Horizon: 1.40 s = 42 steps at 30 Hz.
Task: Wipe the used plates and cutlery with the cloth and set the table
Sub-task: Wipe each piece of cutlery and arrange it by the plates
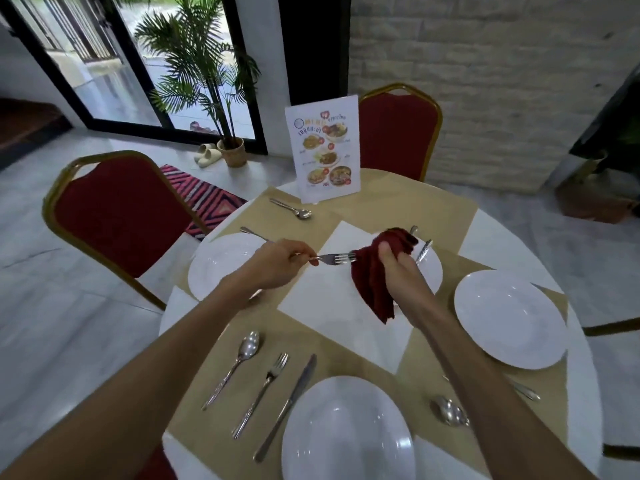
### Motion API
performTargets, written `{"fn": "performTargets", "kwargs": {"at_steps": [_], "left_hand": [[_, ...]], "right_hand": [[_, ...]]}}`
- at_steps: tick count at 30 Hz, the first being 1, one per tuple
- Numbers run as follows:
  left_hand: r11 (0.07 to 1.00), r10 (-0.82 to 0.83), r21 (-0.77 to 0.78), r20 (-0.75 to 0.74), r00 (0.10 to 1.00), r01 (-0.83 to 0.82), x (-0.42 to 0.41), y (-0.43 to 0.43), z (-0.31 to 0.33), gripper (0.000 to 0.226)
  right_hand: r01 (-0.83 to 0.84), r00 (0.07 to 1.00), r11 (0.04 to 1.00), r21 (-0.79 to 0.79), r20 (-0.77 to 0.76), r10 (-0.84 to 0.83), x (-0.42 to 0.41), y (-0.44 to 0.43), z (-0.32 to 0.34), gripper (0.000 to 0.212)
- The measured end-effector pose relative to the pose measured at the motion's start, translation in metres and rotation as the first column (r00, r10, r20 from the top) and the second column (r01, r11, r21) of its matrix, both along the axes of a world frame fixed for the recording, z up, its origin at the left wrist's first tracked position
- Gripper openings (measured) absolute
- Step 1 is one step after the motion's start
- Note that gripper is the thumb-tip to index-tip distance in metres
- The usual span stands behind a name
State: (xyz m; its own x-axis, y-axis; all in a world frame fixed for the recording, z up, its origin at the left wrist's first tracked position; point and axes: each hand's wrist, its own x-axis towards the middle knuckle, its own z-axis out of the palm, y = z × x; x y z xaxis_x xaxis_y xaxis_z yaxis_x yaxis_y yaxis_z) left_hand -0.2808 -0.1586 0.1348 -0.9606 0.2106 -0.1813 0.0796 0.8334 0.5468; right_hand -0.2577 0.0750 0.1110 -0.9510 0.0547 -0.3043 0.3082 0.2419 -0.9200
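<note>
My left hand (pixel 277 263) pinches a fork (pixel 334 258) by its handle above the table's middle, tines pointing right. The tines touch a dark red cloth (pixel 372 275) that my right hand (pixel 398 268) grips in a bunch. White plates sit on the table: one at the left (pixel 221 263), one at the right (pixel 510 318), one at the near edge (pixel 346 431), and one (pixel 433 271) partly hidden behind my right hand. A knife (pixel 424 251) lies on that hidden plate.
Near setting: spoon (pixel 239 362), fork (pixel 263 389), knife (pixel 287 403). Another spoon (pixel 448 412) lies right of the near plate, one more (pixel 292 207) by the upright menu card (pixel 323 154). Red chairs (pixel 117 213) (pixel 398 129) stand at left and back. White napkin (pixel 332 306) lies in the centre.
</note>
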Motion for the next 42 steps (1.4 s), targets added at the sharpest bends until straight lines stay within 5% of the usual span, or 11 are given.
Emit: {"fn": "performTargets", "kwargs": {"at_steps": [4,7,12,18,23,30,42], "left_hand": [[0.960,-0.198,-0.210,-0.041,0.979,0.185,-0.046,-0.034,-0.012,0.025],[0.945,-0.222,-0.266,-0.102,0.970,0.189,-0.083,-0.062,-0.026,0.023],[0.948,0.101,-0.241,-0.397,0.912,-0.209,-0.135,-0.089,-0.082,0.028],[0.928,0.275,-0.220,-0.139,0.951,-0.301,-0.182,-0.081,-0.151,0.055],[0.926,0.351,-0.139,-0.024,0.936,-0.351,-0.219,-0.084,-0.187,0.056],[0.906,0.397,-0.157,-0.008,0.918,-0.393,-0.252,-0.097,-0.219,0.055],[0.899,0.405,-0.158,-0.049,0.913,-0.408,-0.255,-0.095,-0.224,0.061]], "right_hand": [[-0.220,0.975,0.975,0.012,0.022,0.220,-0.051,-0.036,0.000,0.014],[-0.249,0.966,0.968,0.031,0.082,0.246,-0.086,-0.066,-0.017,0.015],[-0.074,0.995,0.992,0.098,0.081,0.066,-0.152,-0.123,-0.062,0.016],[0.015,0.995,0.982,0.189,0.098,-0.034,-0.213,-0.170,-0.116,0.032],[0.032,0.991,0.977,0.212,0.123,-0.059,-0.247,-0.188,-0.148,0.035],[-0.056,0.992,0.951,0.303,0.129,0.017,-0.266,-0.187,-0.172,0.031],[0.055,0.993,0.946,0.319,0.085,-0.086,-0.263,-0.155,-0.160,0.033]]}}
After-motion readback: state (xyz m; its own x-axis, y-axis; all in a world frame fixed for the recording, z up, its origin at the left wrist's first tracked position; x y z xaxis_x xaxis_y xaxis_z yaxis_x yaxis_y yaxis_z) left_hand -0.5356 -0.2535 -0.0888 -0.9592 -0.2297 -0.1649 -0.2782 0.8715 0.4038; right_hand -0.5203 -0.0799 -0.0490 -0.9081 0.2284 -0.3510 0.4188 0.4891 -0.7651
